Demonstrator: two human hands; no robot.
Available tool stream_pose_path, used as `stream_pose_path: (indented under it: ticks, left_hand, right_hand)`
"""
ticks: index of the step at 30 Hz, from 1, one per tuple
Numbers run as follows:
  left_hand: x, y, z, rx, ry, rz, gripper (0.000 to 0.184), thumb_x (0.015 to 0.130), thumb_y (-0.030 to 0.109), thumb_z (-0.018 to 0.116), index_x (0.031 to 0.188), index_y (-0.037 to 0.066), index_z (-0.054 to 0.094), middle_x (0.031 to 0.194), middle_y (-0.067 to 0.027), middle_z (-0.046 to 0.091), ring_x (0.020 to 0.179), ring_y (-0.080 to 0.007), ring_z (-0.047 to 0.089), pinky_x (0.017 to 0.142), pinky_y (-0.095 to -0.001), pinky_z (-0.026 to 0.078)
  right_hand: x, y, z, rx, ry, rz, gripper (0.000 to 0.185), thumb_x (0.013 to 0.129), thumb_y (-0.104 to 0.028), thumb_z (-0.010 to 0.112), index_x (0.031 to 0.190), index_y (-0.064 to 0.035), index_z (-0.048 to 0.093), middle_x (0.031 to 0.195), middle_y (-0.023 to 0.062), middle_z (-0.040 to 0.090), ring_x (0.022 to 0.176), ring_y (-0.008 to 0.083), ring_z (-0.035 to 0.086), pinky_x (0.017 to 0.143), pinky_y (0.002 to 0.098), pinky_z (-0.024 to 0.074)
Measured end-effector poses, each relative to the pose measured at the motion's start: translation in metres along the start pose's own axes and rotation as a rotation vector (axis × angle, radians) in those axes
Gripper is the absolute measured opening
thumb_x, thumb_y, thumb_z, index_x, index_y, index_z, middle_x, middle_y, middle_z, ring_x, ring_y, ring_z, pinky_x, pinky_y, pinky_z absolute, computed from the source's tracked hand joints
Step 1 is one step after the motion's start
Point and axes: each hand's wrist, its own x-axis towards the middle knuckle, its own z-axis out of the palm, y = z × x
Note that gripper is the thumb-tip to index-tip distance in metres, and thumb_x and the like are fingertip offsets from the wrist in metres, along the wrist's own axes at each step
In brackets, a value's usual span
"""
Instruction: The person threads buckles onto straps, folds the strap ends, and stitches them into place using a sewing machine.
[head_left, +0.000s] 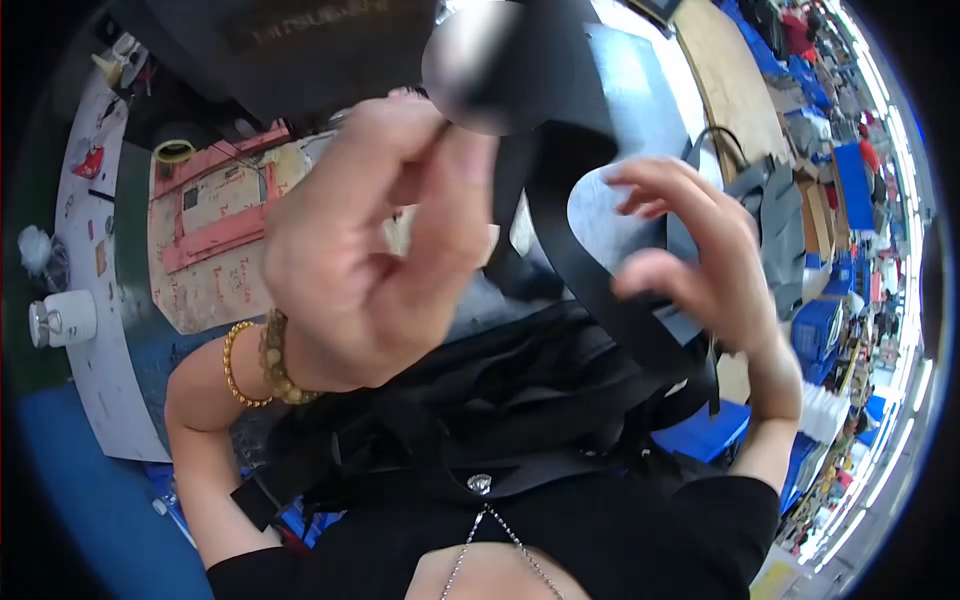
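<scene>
My left hand [375,250] is raised close to the camera, with thumb and fingers pinched at the edge of a wide black strap [575,235]. The pinch point is blurred. From there the strap curves down to the right in a loop. My right hand [705,235] is beside this loop, its fingers curved and apart, with the thumb near the strap's edge; I cannot tell whether it touches. Below both hands, a bundle of black fabric [500,375] with more straps lies across my lap and the work surface edge.
A dark machine body [300,50] with lettering stands at the far side. Cardboard with pink tape [215,240] lies at left, near a tape roll [175,151] and a white bottle [65,318]. Grey pieces [775,220] lie at right, before blue bins [820,330].
</scene>
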Motion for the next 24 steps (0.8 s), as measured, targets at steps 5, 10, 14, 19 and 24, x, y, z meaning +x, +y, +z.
stream_pose_path:
  ticks: [5, 10, 14, 19, 24]
  left_hand:
    - [-0.005, -0.015, 0.015, -0.348, -0.217, -0.430, 0.015, 0.083, -0.004, 0.059, 0.098, -0.004, 0.063, 0.073, -0.0068, 0.062, 0.051, -0.0131, 0.049, 0.048, -0.0225, 0.039]
    - [-0.028, -0.042, 0.012, 0.037, -0.347, -0.264, 0.024, 0.085, -0.005, 0.054, 0.108, -0.004, 0.059, 0.088, -0.0104, 0.063, 0.063, -0.0131, 0.054, 0.056, -0.0237, 0.045]
    - [-0.042, -0.053, 0.013, 0.220, -0.324, -0.150, 0.029, 0.083, -0.006, 0.055, 0.112, -0.003, 0.058, 0.096, -0.0109, 0.063, 0.067, -0.0135, 0.055, 0.060, -0.0235, 0.046]
    - [-0.044, -0.056, 0.010, 0.193, -0.441, -0.339, 0.033, 0.081, -0.007, 0.057, 0.114, -0.001, 0.058, 0.101, -0.0103, 0.063, 0.069, -0.0144, 0.056, 0.063, -0.0234, 0.046]
    - [-0.034, -0.049, -0.006, -0.052, -0.687, -0.690, 0.032, 0.080, -0.007, 0.059, 0.112, 0.001, 0.060, 0.101, -0.0082, 0.064, 0.072, -0.0129, 0.057, 0.065, -0.0230, 0.046]
  right_hand:
    - [0.002, 0.029, 0.029, 0.533, -0.635, 0.410, 0.038, 0.083, -0.032, 0.072, 0.095, 0.0037, 0.067, 0.086, 0.0106, 0.066, 0.072, 0.0190, 0.061, 0.063, 0.0278, 0.0504]
    - [0.005, 0.052, 0.019, 0.552, -0.401, 0.675, 0.024, 0.090, -0.018, 0.057, 0.082, 0.0023, 0.069, 0.069, 0.0061, 0.065, 0.059, 0.0110, 0.057, 0.056, 0.0212, 0.0469]
    - [0.014, 0.061, 0.014, 0.203, 0.037, 0.666, 0.019, 0.090, -0.014, 0.058, 0.083, 0.0003, 0.068, 0.072, 0.0059, 0.066, 0.060, 0.0125, 0.057, 0.059, 0.0214, 0.0475]
    - [0.047, 0.025, 0.039, -0.240, 0.254, -0.272, 0.008, 0.087, -0.009, 0.062, 0.089, -0.0017, 0.065, 0.084, 0.0058, 0.066, 0.080, 0.0210, 0.060, 0.083, 0.0340, 0.0473]
    - [0.050, 0.019, 0.061, -0.142, -0.480, -0.031, 0.013, 0.089, -0.013, 0.062, 0.088, -0.0003, 0.062, 0.078, 0.0074, 0.064, 0.078, 0.0210, 0.061, 0.077, 0.0342, 0.0493]
